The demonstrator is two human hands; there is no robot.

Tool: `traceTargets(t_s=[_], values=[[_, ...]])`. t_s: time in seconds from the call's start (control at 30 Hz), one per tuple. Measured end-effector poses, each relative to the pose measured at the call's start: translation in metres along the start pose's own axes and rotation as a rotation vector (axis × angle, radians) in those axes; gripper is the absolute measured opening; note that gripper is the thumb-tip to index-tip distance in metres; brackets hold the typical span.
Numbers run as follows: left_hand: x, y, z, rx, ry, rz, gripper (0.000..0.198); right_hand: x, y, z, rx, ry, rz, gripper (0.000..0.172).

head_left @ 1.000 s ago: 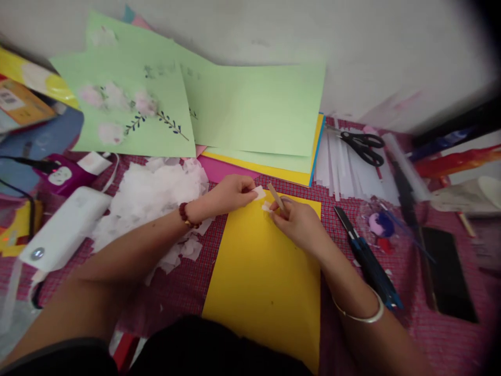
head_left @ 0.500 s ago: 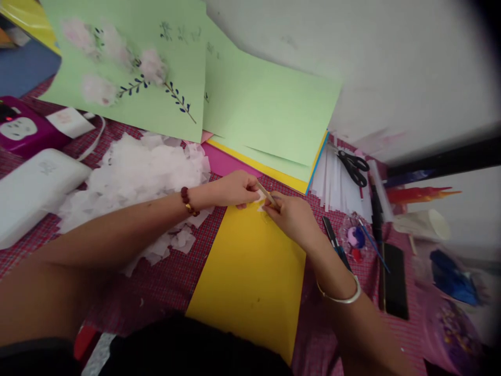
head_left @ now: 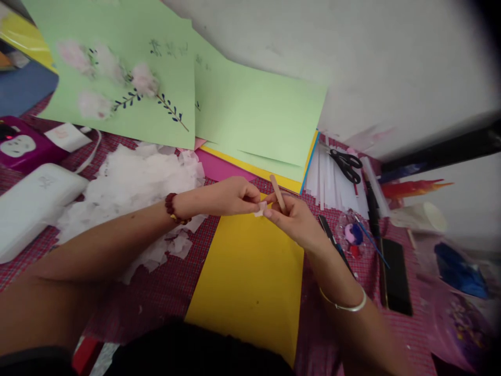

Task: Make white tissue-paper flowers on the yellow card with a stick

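Note:
Above the far end of a yellow sheet [head_left: 248, 282], my left hand [head_left: 239, 196] pinches a small white piece of thin paper [head_left: 260, 210]. The thumb and fingertips of my right hand [head_left: 296, 218] meet the same piece from the other side. A flat wooden craft stick [head_left: 277, 192] is tucked in my right hand, its free end pointing up and away. Beside my left forearm lies a large heap of white paper pieces [head_left: 146, 172]. A dark-handled tool [head_left: 332, 237] lies just right of my right hand, partly hidden by the wrist.
Green sheets [head_left: 260, 112] lean at the back, one bearing pink paper blossoms [head_left: 144, 79]. On the right are black scissors [head_left: 346, 162] on white paper strips [head_left: 319, 183], a paint dish [head_left: 353, 235], and a phone [head_left: 396, 277]. A white device [head_left: 37, 203] and purple socket box [head_left: 23, 149] stand left.
The wooden stick, earlier low between both hands, now stands more upright in my right hand. My fingertips have come together at the white paper piece. The view has shifted slightly.

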State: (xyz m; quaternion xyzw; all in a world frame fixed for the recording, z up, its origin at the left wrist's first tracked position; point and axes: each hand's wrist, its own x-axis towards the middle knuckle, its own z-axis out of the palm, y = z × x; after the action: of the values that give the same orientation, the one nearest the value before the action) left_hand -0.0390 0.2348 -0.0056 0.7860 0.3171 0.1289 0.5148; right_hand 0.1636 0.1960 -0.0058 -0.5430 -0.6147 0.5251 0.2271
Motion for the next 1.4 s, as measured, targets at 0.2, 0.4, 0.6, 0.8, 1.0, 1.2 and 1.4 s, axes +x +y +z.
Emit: traceTargets(t_s=[0.2,0.4,0.6,0.8,1.0,1.2,1.4], values=[[0.011,0.014,0.003,-0.070,0.198,-0.061,0.017,-0.001,0.000,0.007,0.195,0.122,0.036,0.026],[0.026,0.037,0.002,-0.033,0.135,-0.145,0.013,-0.019,0.009,-0.021,0.375,0.426,-0.043,0.028],[0.035,0.028,0.010,0.105,0.023,-0.171,0.014,-0.024,0.030,-0.038,0.304,0.513,-0.015,0.034],[0.037,0.031,0.017,0.129,-0.106,-0.151,0.021,-0.020,0.040,-0.035,0.455,0.547,-0.059,0.028],[0.043,0.024,0.025,0.592,-0.022,-0.122,0.019,-0.018,0.047,-0.029,0.573,0.596,-0.155,0.025],[0.043,0.025,0.026,0.580,-0.071,-0.163,0.024,-0.016,0.049,-0.014,0.526,0.552,-0.186,0.023],[0.041,0.028,0.027,0.662,-0.079,-0.146,0.033,-0.019,0.044,-0.010,0.416,0.537,-0.221,0.025]])
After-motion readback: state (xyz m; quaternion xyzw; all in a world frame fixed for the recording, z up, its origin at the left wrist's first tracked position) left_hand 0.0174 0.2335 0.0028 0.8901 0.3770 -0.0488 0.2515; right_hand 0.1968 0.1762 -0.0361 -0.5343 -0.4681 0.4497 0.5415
